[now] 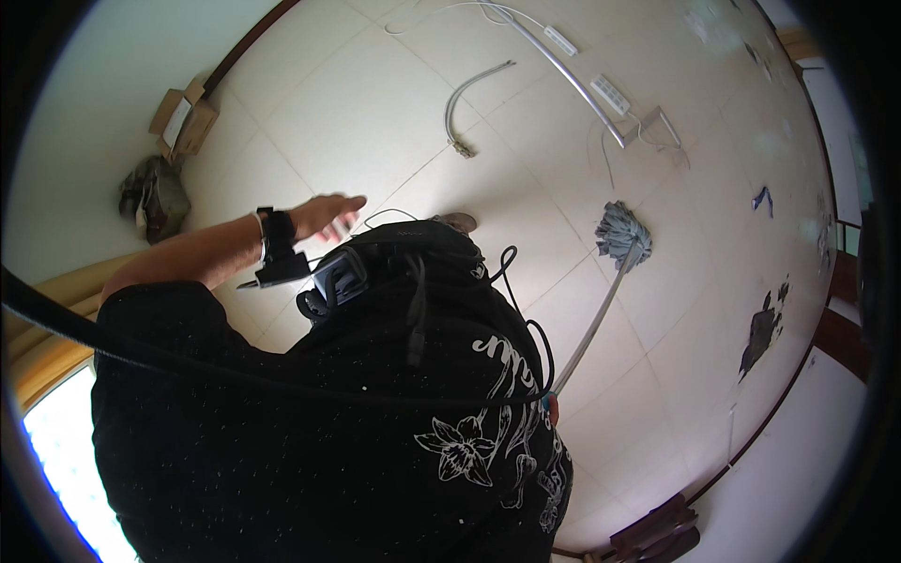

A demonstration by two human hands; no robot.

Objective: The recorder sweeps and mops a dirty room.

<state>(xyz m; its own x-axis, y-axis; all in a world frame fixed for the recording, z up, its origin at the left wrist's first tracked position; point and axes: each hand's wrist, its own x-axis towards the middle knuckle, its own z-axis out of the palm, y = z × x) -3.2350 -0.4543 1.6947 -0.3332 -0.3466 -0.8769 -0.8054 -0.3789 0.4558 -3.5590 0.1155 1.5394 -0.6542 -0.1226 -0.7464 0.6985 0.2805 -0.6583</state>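
Note:
My left hand (329, 217) is held out in front at the left, blurred, with nothing seen in it; a black strap with a device sits on its wrist. Only a sliver of my right hand (553, 409) shows beside my black shirt, closed around the handle (591, 331) of a mop at a teal part. The rest of that hand is hidden by my body. The mop's grey cloth head (624, 235) rests on the pale tiled floor (521, 211) ahead to the right.
A bent metal tube (563, 68), two white power strips (609, 95) (561, 41) and a flexible hose (454, 105) lie ahead. An open cardboard box (190, 123) and a bag (156, 200) stand by the left wall. Dark patches (762, 327) and a blue item (762, 199) are at right.

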